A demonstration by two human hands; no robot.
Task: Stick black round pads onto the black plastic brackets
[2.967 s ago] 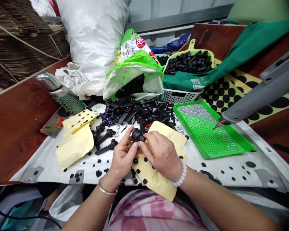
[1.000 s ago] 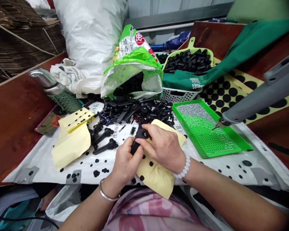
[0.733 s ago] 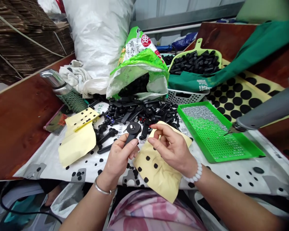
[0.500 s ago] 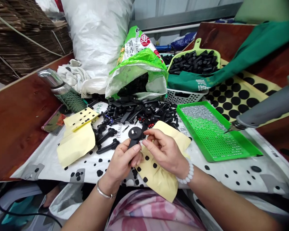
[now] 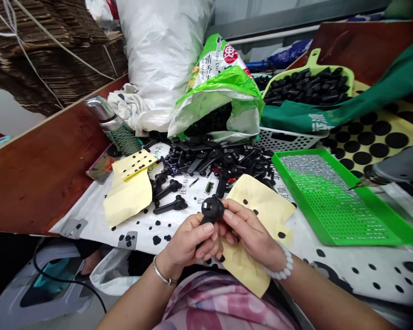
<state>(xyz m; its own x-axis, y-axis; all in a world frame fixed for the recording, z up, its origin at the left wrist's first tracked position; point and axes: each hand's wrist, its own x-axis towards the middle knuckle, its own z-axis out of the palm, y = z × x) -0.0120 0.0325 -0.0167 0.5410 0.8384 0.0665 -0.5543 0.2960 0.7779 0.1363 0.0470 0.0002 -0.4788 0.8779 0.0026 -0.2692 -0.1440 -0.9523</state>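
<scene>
My left hand (image 5: 194, 240) is closed around the shaft of a black plastic handle (image 5: 212, 208), whose round head points up and away from me. A small bright rectangular spot shows on that head. My right hand (image 5: 249, 231) pinches the right edge of the head between thumb and fingers; whatever lies under the fingertips is hidden. Beneath my hands lies a yellow backing sheet (image 5: 242, 266) with a few black round stickers. Beyond is a pile of similar black handles (image 5: 209, 160), with a few more handles (image 5: 170, 205) lying to the left.
At right sits a green perforated tray (image 5: 330, 229) of small metal pieces, with an electric screwdriver (image 5: 399, 165) over its edge. A green-and-white bag (image 5: 223, 91), a light-green scoop (image 5: 351, 75) of black parts, a thermos (image 5: 115, 128) and more yellow sheets (image 5: 127, 201) surround the pile.
My right hand has come in to the handle's head and now grips its edge. Both hands and the handle sit slightly lower and further right; the whole view has shifted.
</scene>
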